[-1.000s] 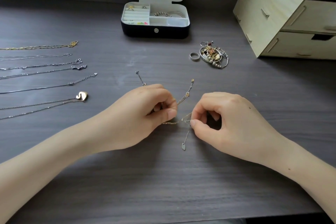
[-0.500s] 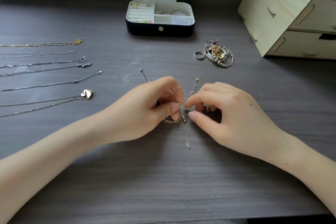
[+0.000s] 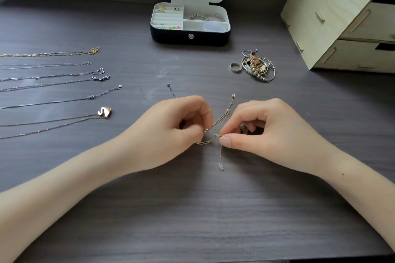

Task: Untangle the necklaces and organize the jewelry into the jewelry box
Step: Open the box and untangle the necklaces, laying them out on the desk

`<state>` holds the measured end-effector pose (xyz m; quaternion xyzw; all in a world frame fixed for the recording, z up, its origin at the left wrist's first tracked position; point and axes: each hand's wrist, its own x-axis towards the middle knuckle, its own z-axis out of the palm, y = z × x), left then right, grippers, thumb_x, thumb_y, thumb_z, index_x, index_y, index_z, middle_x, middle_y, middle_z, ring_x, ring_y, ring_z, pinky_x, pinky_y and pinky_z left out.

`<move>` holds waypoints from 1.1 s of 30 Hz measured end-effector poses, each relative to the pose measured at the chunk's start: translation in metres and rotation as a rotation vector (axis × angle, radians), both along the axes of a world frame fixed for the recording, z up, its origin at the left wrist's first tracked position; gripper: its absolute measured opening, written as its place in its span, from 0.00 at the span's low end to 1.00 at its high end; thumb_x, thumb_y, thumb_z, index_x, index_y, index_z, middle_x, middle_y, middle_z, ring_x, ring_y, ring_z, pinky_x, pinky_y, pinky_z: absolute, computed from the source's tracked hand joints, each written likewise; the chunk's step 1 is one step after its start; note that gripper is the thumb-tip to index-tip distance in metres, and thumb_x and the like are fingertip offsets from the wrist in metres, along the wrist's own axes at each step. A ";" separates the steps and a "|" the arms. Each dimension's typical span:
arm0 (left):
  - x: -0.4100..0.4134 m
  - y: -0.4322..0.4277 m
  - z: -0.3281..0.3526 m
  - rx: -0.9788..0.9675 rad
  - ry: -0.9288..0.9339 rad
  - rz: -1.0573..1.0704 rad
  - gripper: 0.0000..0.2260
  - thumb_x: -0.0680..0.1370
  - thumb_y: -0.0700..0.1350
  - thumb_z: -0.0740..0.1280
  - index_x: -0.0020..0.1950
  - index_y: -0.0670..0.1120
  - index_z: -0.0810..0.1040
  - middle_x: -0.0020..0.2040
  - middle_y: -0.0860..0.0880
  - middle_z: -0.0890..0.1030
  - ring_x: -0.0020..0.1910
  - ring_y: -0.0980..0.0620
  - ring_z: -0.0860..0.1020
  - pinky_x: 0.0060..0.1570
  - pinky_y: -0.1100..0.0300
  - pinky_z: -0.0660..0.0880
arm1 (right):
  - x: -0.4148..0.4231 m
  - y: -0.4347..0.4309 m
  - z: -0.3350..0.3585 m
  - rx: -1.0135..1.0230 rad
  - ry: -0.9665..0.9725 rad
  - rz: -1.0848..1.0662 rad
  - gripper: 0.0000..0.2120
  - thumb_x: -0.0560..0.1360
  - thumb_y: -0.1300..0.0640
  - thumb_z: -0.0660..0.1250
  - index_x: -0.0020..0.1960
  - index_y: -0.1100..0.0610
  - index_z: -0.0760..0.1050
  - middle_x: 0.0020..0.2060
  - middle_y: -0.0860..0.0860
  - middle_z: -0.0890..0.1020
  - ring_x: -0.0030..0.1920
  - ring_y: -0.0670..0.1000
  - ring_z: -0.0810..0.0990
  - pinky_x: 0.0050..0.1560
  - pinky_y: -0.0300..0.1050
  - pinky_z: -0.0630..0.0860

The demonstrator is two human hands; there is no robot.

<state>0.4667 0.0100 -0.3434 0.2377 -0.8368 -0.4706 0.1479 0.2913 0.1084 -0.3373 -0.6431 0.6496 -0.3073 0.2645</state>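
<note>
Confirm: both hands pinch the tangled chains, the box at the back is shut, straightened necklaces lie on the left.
Wrong on the box: the head view shows it open. The left hand and right hand do pinch the chains, and necklaces lie on the left.

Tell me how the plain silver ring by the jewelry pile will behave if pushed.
The silver ring lies flat on the table, so a push would probably slide it, not roll it. Solid band, so likely rigid and light. Close beside the jewelry pile, a rightward push may disturb that.
</note>
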 end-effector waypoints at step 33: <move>-0.007 0.008 0.004 -0.055 -0.086 0.083 0.08 0.75 0.47 0.67 0.38 0.48 0.80 0.26 0.61 0.75 0.27 0.62 0.71 0.30 0.70 0.64 | 0.021 0.002 -0.006 -0.173 0.275 -0.113 0.11 0.66 0.38 0.64 0.31 0.43 0.71 0.28 0.36 0.73 0.34 0.37 0.70 0.37 0.32 0.64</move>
